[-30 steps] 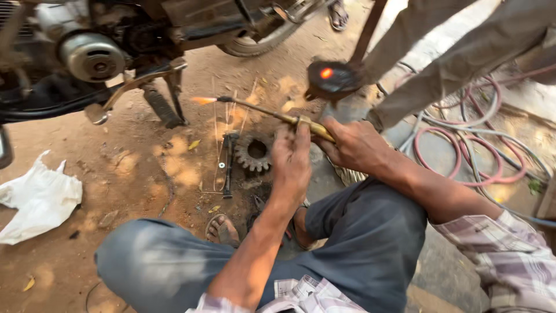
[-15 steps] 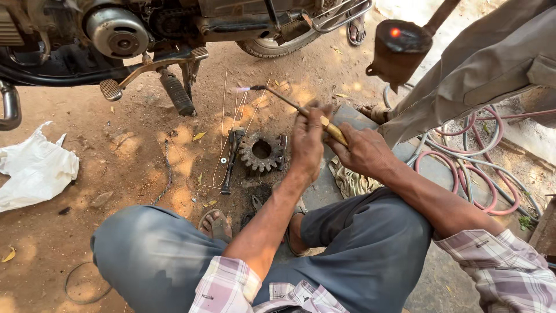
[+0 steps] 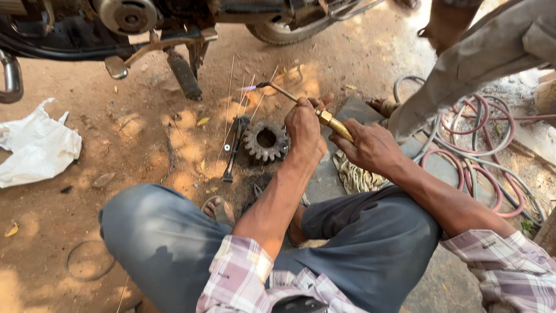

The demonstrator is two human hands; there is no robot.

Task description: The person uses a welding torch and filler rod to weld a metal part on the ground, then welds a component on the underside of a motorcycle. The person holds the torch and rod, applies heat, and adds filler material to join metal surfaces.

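Note:
A brass gas torch (image 3: 289, 95) points up and left, with a small pale flame at its tip (image 3: 250, 88). My right hand (image 3: 370, 146) is wrapped round the torch's brass handle. My left hand (image 3: 305, 128) grips the torch tube further forward, fingers pinched at its valve. Just left of my left hand a dark toothed sprocket (image 3: 266, 139) lies flat on the dirt. A black hand tool (image 3: 234, 146) lies beside the sprocket, with thin filler rods (image 3: 229, 110) lying across the ground above it.
A motorcycle (image 3: 145, 23) on its stand fills the top edge. A white crumpled bag (image 3: 36, 145) lies at the left. Coiled red and grey hoses (image 3: 480, 145) lie at the right, under another person's trousered leg (image 3: 463, 69). A rag (image 3: 354, 177) sits under my right wrist.
The flame has shrunk from a bright orange jet to a small pale one. The red-glowing piece seen at the top right has left the view. My left hand has shifted along the torch.

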